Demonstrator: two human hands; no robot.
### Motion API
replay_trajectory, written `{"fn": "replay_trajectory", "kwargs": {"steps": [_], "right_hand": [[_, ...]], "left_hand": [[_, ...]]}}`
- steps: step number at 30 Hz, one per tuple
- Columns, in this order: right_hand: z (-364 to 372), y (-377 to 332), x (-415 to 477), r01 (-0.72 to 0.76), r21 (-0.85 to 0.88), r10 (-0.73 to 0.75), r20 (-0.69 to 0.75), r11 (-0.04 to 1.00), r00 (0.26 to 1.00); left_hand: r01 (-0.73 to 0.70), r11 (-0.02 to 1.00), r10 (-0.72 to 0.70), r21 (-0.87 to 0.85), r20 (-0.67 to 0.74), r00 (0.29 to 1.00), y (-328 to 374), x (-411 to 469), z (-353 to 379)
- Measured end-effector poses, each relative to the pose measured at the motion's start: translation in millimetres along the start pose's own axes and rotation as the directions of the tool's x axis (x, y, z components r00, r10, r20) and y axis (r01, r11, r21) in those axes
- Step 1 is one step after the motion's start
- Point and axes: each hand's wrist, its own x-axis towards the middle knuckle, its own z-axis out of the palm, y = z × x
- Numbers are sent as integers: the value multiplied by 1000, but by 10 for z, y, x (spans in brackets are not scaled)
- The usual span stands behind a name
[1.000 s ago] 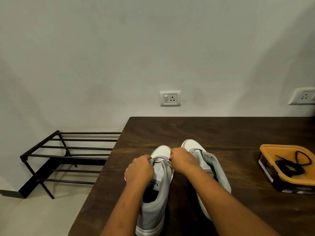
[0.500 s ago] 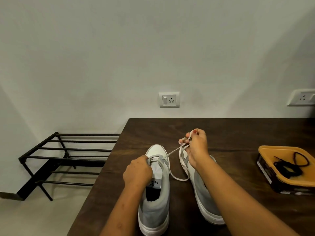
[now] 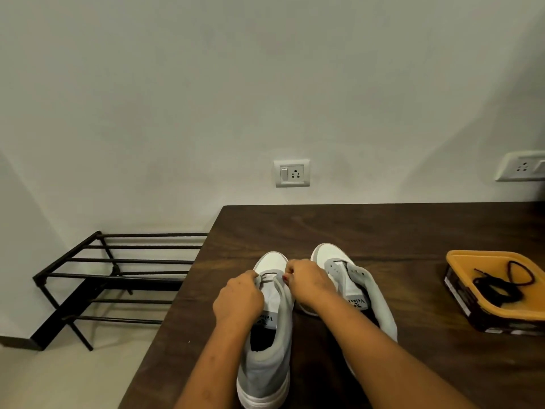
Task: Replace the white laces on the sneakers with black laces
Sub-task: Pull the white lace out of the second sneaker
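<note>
Where the white lace crosses only the toe-end eyelets of the left sneaker, the right hand pinches it between curled fingertips. The left hand, just opposite, grips the eyelet edge. The step in hand appears to be unlacing. The next move calls for a steady outward pull against the left hand's brace. The right sneaker, beside the right wrist, shows bare eyelets. The black laces lie in an orange tray, well right of both hands on the table.
</note>
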Motion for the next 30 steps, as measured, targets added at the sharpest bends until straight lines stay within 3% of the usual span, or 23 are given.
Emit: {"fn": "replay_trajectory", "kwargs": {"steps": [2, 4, 6, 8, 11, 12, 14, 17, 19, 20, 22, 25, 30], "right_hand": [[-27, 4, 15, 7, 198, 5, -62, 980, 998], [-84, -22, 26, 15, 456, 48, -126, 890, 991], [-180, -77, 17, 12, 757, 148, -143, 653, 979], [-288, -103, 16, -1, 928, 255, -101, 373, 962], [-414, -89, 21, 18, 998, 308, 4, -68, 951], [-445, -68, 30, 19, 991, 314, 23, -131, 949], [-493, -30, 50, 14, 997, 340, 14, -82, 940], [-562, 18, 65, 18, 989, 336, -68, 148, 939], [-594, 52, 57, 63, 871, 232, -199, 488, 952], [-589, 60, 45, 96, 721, 128, -249, 687, 960], [-487, 58, 31, 119, 346, -71, -149, 930, 986], [-178, 12, 2, 64, -36, -57, 159, 997, 986], [-64, -7, 16, -21, -83, 25, 49, 996, 998]], "left_hand": [[-1, 1000, 1, 2, -6, 1000, -1, 0, 4], [1, 1000, -1, 0, -9, 1000, -7, -4, 6], [3, 1000, -3, -4, -12, 1000, -6, -5, 2], [5, 1000, -5, -9, -12, 1000, -1, -1, 1], [7, 1000, -7, -5, -7, 1000, 0, 0, 4], [8, 1000, -8, -2, -4, 1000, 2, -1, 5], [9, 1000, -9, 0, -2, 1000, 2, 3, 7], [11, 1000, -11, -4, -4, 1000, 9, 8, 8], [9, 1000, -9, -5, 0, 1000, 10, 5, 6], [7, 1000, -7, -6, 2, 1000, 10, 4, 4], [9, 1000, -9, -9, 8, 1000, 11, 3, 0], [12, 1000, -12, -8, 9, 1000, 11, 3, -8], [10, 1000, -10, 3, -2, 1000, 3, -1, 0]]}}
